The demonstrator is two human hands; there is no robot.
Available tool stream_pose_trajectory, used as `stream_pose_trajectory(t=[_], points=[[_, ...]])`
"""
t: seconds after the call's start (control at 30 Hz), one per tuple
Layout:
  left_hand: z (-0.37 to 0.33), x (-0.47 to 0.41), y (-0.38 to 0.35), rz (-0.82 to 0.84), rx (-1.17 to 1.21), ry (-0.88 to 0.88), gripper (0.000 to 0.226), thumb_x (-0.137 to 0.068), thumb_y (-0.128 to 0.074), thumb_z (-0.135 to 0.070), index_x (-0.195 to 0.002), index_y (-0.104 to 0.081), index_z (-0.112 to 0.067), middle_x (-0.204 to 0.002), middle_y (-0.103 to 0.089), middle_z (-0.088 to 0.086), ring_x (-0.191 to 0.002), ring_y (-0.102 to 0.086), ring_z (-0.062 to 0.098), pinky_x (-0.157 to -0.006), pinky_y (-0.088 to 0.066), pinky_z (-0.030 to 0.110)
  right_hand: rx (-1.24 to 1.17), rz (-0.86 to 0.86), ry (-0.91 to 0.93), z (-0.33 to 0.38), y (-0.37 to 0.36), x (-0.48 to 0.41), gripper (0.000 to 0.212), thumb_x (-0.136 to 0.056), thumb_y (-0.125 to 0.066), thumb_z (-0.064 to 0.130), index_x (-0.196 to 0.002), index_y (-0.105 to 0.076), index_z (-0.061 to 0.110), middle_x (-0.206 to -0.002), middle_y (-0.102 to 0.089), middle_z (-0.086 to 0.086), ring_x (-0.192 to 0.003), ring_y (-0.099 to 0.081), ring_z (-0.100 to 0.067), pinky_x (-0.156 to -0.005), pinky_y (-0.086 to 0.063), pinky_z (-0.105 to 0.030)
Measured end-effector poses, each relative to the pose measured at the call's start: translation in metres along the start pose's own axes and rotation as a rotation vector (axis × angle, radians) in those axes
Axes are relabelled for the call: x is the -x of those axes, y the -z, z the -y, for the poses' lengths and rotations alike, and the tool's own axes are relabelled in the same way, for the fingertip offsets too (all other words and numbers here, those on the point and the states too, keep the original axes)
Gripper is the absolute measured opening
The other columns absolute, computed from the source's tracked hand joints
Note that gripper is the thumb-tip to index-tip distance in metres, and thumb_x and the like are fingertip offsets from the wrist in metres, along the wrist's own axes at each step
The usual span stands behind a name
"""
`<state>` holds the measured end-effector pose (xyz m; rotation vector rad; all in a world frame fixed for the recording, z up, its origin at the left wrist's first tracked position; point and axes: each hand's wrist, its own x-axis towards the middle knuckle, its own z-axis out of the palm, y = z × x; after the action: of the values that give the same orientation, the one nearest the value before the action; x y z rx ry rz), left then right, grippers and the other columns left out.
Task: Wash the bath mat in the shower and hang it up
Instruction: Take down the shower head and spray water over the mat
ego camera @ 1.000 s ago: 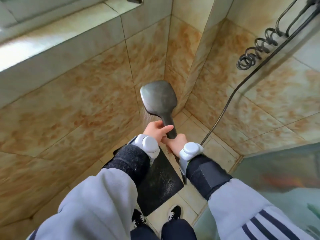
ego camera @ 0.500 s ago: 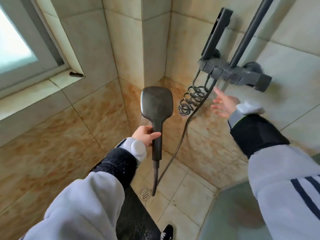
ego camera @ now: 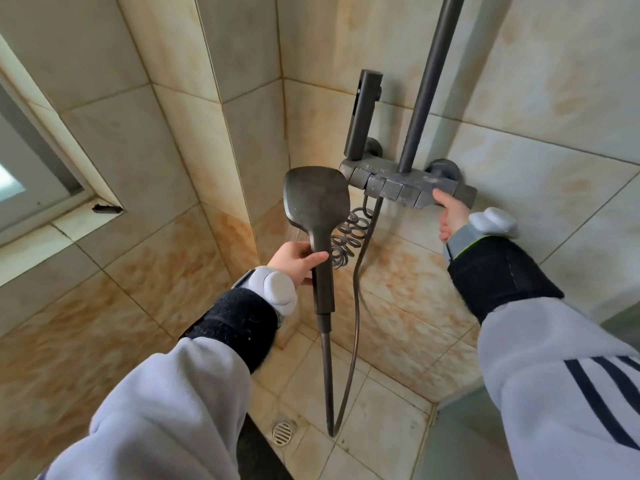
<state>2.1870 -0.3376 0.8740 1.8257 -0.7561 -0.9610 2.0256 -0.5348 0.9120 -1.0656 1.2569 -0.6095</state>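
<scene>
The left hand [ego camera: 297,260] has its grip clamped on the handle of the dark shower head [ego camera: 317,199]: the thumb [ego camera: 313,257] crosses the front of the handle and the other fingers wrap round behind it. The head stands upright with its broad back toward the camera, raised in front of the tiled corner. From the foot of the handle the hose [ego camera: 353,341] drops toward the floor, loops back up, and rises to the mixer bar [ego camera: 391,185], beside a coiled hose [ego camera: 349,237] that hangs under the bar's left part.

The right hand [ego camera: 452,218] reaches up to the right end of the mixer bar, with its thumb [ego camera: 445,199] lying against the bar's lower front edge. Its other fingers cannot be made out, so I cannot tell whether this grip is apart or clasped on the bar.

The bath mat [ego camera: 254,455] lies on the shower floor at the lower edge of the view (only a dark strip shows, beside the left sleeve), just left of the round floor drain [ego camera: 283,433].
</scene>
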Motion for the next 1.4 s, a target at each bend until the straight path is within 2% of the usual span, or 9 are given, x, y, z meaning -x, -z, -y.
stream_pose_trajectory(t=[0.2,0.47,0.63,0.73,0.9,1.0,1.1,1.23,1.4], points=[[-0.024,-0.002,-0.007,0.059,-0.016,-0.064,0.016,-0.094,-0.055,-0.015,-0.106,-0.060,-0.005,-0.083,-0.065,-0.001,-0.077,-0.064,0.011,-0.070,-0.057,0.024,0.104,0.028,0.004,-0.006,0.002,0.006,0.047,-0.095,-0.048,0.046,-0.062,-0.030,0.018,-0.041,-0.033,0.004,-0.015,-0.023,-0.003,-0.022,-0.016,-0.008],[-0.118,-0.005,-0.026,0.193,-0.200,-0.289,0.020,-0.093,-0.056,-0.019,-0.106,-0.061,-0.005,-0.090,-0.066,0.005,-0.089,-0.064,0.022,-0.080,-0.056,0.030,0.433,0.319,0.232,0.042,0.014,0.079,0.038,-0.088,-0.058,0.049,-0.098,-0.069,0.014,-0.091,-0.068,0.003,-0.074,-0.058,-0.012,-0.064,-0.043,-0.020],[-0.179,0.003,-0.043,0.207,-0.312,-0.458,0.025,-0.094,-0.054,-0.023,-0.112,-0.062,-0.008,-0.102,-0.068,0.008,-0.096,-0.065,0.023,-0.086,-0.056,0.032,0.484,0.173,0.466,0.095,0.023,0.103,0.018,-0.080,-0.073,0.035,-0.080,-0.070,0.018,-0.074,-0.065,0.002,-0.068,-0.058,-0.013,-0.063,-0.046,-0.023],[-0.209,0.004,-0.050,0.168,-0.317,-0.545,0.027,-0.094,-0.054,-0.024,-0.110,-0.063,-0.004,-0.105,-0.069,0.017,-0.099,-0.065,0.032,-0.090,-0.054,0.043,0.388,0.098,0.473,0.124,0.031,0.111,0.020,-0.080,-0.075,0.025,-0.093,-0.069,0.011,-0.085,-0.065,-0.003,-0.079,-0.062,-0.015,-0.072,-0.051,-0.024],[-0.242,0.007,-0.057,0.164,-0.182,-0.609,0.032,-0.097,-0.050,-0.022,-0.112,-0.061,0.003,-0.094,-0.062,0.008,-0.084,-0.061,0.015,-0.075,-0.052,0.017,0.302,0.090,0.469,0.162,0.036,0.123,0.008,-0.083,-0.071,0.015,-0.084,-0.064,0.015,-0.082,-0.067,0.001,-0.070,-0.062,-0.005,-0.057,-0.049,-0.017],[-0.256,0.010,-0.064,0.199,-0.089,-0.656,0.028,-0.097,-0.050,-0.023,-0.104,-0.060,0.002,-0.093,-0.061,0.011,-0.086,-0.060,0.018,-0.078,-0.055,0.024,0.263,0.040,0.511,0.177,0.045,0.134,0.014,-0.086,-0.067,0.011,-0.075,-0.059,0.016,-0.074,-0.062,0.002,-0.065,-0.058,-0.004,-0.047,-0.052,-0.010],[-0.266,0.013,-0.067,0.206,0.028,-0.661,0.027,-0.093,-0.055,-0.028,-0.103,-0.058,-0.003,-0.092,-0.061,0.008,-0.084,-0.062,0.015,-0.073,-0.057,0.022,0.219,0.030,0.558,0.196,0.047,0.146,0.005,-0.089,-0.063,0.007,-0.087,-0.060,0.010,-0.075,-0.059,-0.001,-0.066,-0.057,-0.006,-0.059,-0.055,-0.014],[-0.255,0.011,-0.057,0.429,-0.006,-0.474,0.036,-0.086,-0.065,-0.023,-0.117,-0.053,-0.007,-0.103,-0.064,0.005,-0.093,-0.065,0.016,-0.082,-0.058,0.030,0.159,0.022,0.603,0.231,0.044,0.155,0.027,-0.093,-0.057,0.005,-0.119,-0.052,0.000,-0.077,-0.056,-0.002,-0.066,-0.054,-0.008,-0.071,-0.055,-0.022],[-0.254,0.009,-0.039,0.369,-0.204,-0.562,0.002,-0.089,-0.062,-0.014,-0.090,-0.062,-0.016,-0.088,-0.065,-0.002,-0.082,-0.064,0.008,-0.074,-0.055,0.018,0.101,0.012,0.726,0.285,0.027,0.165,0.004,-0.097,-0.050,0.007,-0.096,-0.047,0.010,-0.098,-0.058,-0.004,-0.098,-0.057,-0.016,-0.089,-0.051,-0.022]])
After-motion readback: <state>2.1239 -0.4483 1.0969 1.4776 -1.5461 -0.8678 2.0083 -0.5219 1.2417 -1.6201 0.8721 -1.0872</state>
